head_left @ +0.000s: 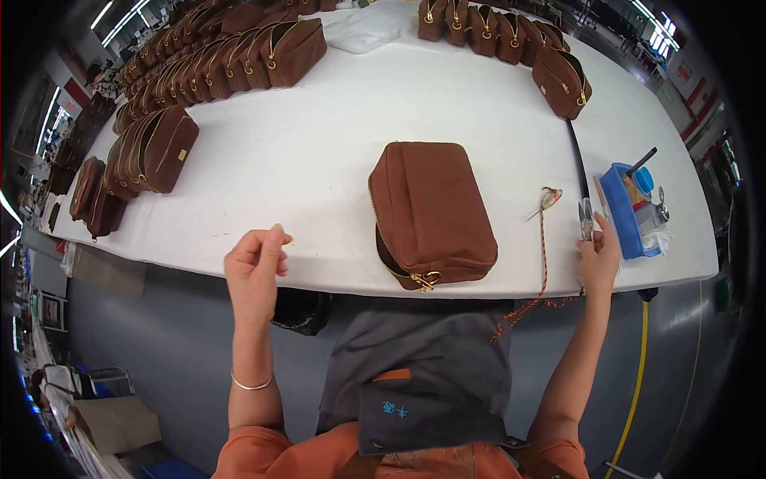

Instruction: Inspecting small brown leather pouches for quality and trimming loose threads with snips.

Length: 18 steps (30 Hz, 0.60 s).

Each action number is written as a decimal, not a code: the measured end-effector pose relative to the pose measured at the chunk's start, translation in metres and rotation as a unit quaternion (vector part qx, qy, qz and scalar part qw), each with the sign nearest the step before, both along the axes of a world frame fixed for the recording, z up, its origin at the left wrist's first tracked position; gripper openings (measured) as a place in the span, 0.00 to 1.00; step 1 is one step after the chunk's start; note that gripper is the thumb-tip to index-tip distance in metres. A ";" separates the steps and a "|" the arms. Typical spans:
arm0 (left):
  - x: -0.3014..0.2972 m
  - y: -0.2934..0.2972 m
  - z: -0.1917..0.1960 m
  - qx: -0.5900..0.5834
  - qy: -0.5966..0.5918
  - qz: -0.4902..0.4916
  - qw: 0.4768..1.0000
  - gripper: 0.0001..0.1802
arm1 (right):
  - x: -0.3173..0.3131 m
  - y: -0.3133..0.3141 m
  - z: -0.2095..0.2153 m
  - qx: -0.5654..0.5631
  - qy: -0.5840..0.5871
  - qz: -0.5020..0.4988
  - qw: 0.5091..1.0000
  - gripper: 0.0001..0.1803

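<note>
A brown zippered pouch (435,211) lies on the white table in front of me, its gold zipper running down the left side to a gold pull at the near end. To its left, my left hand (257,259) is raised near the table edge with fingers curled and thumb and forefinger together; whatever may be between them is too small to name. My right hand (600,259) has its fingers around small metal thread snips (586,219), blades pointing away from me. Between pouch and right hand lies a small pointed tool (549,199) on an orange-black cord (544,255).
A blue tray (622,211) with a blue-capped jar (642,180) and small tools stands right of my right hand. Rows of brown pouches (231,68) fill the far left, more (487,32) the far right. A clear plastic bag (363,30) lies at the back.
</note>
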State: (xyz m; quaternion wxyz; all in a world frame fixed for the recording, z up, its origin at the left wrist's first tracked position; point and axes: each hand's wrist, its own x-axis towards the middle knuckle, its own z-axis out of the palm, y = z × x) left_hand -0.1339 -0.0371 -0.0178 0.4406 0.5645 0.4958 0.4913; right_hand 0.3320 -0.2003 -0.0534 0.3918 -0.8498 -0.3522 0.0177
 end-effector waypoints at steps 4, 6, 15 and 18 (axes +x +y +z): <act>-0.051 0.018 -0.013 0.052 0.156 0.134 0.977 0.13 | -0.016 0.002 0.009 0.122 0.150 0.036 0.980 0.31; -0.062 0.031 -0.019 0.062 0.314 0.192 0.928 0.10 | -0.021 0.005 0.014 0.148 0.179 0.057 0.971 0.32; -0.041 0.069 -0.039 0.182 0.478 0.232 0.827 0.19 | -0.080 0.030 0.043 0.220 0.350 0.156 0.897 0.27; -0.009 0.068 -0.029 0.250 0.444 0.200 0.837 0.19 | -0.101 0.039 0.053 0.109 0.338 0.166 0.920 0.21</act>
